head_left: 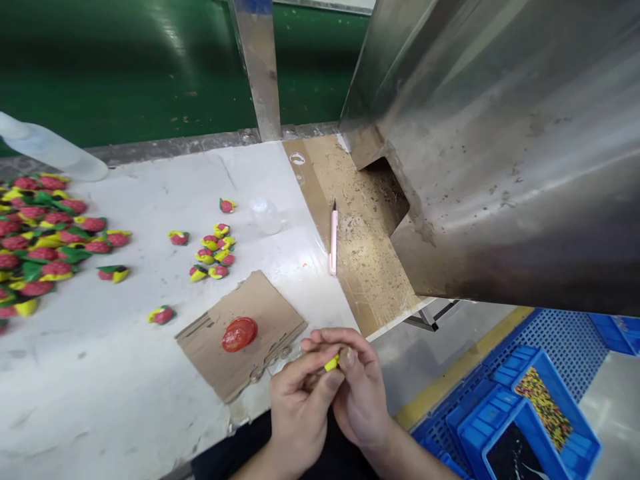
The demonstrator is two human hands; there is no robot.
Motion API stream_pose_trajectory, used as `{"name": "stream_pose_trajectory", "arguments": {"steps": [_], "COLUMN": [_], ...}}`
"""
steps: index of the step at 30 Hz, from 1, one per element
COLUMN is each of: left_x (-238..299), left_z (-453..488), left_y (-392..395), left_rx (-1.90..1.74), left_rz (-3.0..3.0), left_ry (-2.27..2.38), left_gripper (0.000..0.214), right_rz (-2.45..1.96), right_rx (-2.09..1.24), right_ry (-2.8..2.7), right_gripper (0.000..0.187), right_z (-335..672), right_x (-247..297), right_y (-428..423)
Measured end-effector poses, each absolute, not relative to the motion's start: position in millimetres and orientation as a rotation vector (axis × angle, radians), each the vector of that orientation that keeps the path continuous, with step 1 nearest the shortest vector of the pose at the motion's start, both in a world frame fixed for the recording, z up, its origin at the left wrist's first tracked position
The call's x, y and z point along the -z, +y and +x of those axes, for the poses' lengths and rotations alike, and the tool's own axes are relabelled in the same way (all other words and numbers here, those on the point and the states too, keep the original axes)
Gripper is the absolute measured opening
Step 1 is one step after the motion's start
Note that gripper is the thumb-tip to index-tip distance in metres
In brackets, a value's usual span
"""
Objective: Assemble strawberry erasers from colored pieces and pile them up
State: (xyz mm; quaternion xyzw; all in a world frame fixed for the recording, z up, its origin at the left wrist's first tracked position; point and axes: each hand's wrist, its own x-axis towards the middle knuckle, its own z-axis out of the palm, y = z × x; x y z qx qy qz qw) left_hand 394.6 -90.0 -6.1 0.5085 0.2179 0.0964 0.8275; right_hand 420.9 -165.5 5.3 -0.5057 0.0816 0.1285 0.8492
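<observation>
My left hand [303,403] and my right hand [361,390] meet at the table's front edge. Pinched between their fingertips is a small yellow piece [332,363], mostly covered by the fingers. Just left of the hands lies a cardboard sheet [273,300] with a red, glossy, shallow lid-like dish [240,334] on it. Beyond that sits a small cluster of red, yellow and green moulded pieces [219,250], with a few single ones [161,315] around them.
A large heap of similar pieces [45,233] covers the far left, near a translucent squeeze bottle [55,150]. A clear round object [265,215] and a pink craft knife [333,243] lie ahead. A metal housing [500,167] stands right, above blue bins [583,440] on the floor.
</observation>
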Motion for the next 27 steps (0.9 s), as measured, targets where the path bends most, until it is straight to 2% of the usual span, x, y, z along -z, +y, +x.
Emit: {"name": "stream_pose_trajectory", "arguments": {"steps": [7,14,19,24,27], "left_x": [1.4,2.9,-10.6,-30.3,-35.0], "left_z": [381.5,370.2,370.0,376.7,378.3], "left_y": [-78.1,-70.6,-80.7,-88.5,-85.2], "left_rx": [-0.257,-0.255,-0.218,-0.218,-0.211], "left_rz": [1.055,1.016,0.818,0.675,0.654], "left_ry": [0.41,0.399,0.553,0.782,0.806], "left_gripper": [0.018,0.03,0.019,0.025,0.027], "right_rz": [-1.3,-1.632,-1.752,-1.79,-1.773], "right_rx": [-0.184,0.138,0.322,0.367,0.271], "right_ry": [-0.023,-0.341,-0.465,-0.459,-0.494], "right_gripper": [0.007,0.013,0.015,0.016,0.016], "right_z": [427.4,433.9,432.1,430.7,434.0], "right_x": [-21.0,-27.8,-26.0,-28.4,-32.6], "right_y": [-179.1,-175.6,-171.2,-167.7,-169.0]}}
